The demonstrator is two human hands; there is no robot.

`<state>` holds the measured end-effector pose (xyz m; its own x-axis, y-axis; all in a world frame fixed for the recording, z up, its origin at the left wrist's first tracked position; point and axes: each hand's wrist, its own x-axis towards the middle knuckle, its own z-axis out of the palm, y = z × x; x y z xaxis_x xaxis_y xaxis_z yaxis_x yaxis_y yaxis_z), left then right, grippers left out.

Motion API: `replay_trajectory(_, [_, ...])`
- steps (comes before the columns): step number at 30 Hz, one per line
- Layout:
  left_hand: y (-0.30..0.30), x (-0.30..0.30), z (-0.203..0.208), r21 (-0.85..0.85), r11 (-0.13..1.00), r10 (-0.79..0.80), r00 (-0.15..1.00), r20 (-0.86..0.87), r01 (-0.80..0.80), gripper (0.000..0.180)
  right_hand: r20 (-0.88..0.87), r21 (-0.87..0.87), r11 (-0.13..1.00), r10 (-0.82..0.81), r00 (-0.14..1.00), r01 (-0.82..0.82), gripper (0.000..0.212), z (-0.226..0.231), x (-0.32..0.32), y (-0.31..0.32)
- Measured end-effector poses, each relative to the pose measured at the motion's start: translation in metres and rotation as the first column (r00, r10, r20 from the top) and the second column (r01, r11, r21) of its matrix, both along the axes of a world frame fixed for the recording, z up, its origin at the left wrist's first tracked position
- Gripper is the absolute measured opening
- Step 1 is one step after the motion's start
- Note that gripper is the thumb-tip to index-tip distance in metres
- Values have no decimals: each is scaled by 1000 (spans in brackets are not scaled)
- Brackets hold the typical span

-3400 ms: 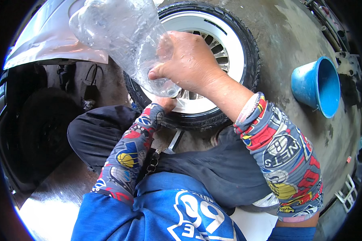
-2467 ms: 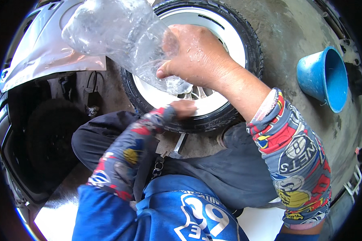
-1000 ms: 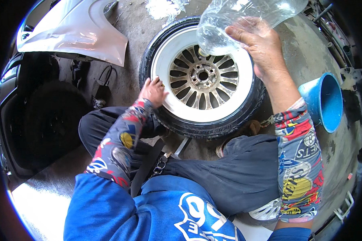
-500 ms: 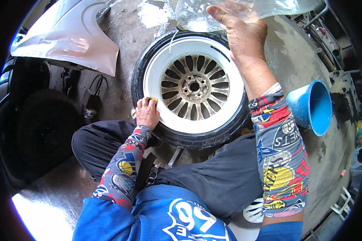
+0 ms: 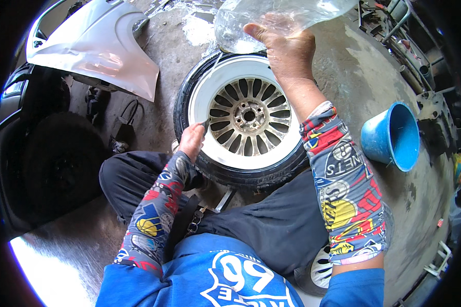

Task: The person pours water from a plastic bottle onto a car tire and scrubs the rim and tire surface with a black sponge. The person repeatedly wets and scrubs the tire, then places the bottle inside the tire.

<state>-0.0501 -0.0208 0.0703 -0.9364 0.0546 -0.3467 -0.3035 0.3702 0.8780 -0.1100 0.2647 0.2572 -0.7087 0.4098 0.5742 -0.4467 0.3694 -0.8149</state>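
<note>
A wheel lies flat between my legs, its black tire [image 5: 230,178] around a rim with a white lip [image 5: 221,155] and dirty, brown-stained spokes [image 5: 232,140]. My right hand [image 5: 293,57] grips a large clear plastic bottle [image 5: 235,24], tipped over the wheel's far side. A thin stream of water [image 5: 218,62] falls from the bottle's mouth onto the rim's far left edge. At the left edge of the rim, my left hand [image 5: 191,140] is closed on a small pad [image 5: 206,123], of which only a dark edge shows past the fingers.
To the right stands a tilted blue bucket [image 5: 392,137]. A pale car fender [image 5: 100,48] lies at the far left, above a dark car part [image 5: 51,153]. Metal frames [image 5: 399,36] line the far right. Another wheel [image 5: 320,268] sits by my right leg.
The bottle and my right hand have shifted left and slightly down in the picture. My left hand has turned on the rim edge; the pad's yellow side no longer shows.
</note>
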Motion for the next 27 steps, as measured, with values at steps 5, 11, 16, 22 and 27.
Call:
replay_trajectory(5, [-14, -7, 59, 296, 905, 129, 861, 492, -305, 54, -27, 199, 973, -117, 993, 120, 44, -2, 7, 4])
replay_trajectory(11, [-28, -18, 120, 260, 964, -134, 954, 269, 62, 39, -52, 267, 912, -308, 950, 311, 45, -3, 16, 30])
replay_trajectory(16, [-21, -15, 156, 265, 963, -142, 927, 346, 48, 43, 87, 298, 914, -312, 946, 274, 44, 4, 57, 38])
replay_trajectory(22, [30, -12, 142, 440, 897, -168, 956, 238, 48, 40, 121, 395, 861, -395, 911, 321, 41, 17, 82, 51])
replay_trajectory(27, [36, -17, 144, 383, 922, -131, 976, 172, 56, 37, 195, 464, 822, -459, 867, 331, 45, 23, 99, 51])
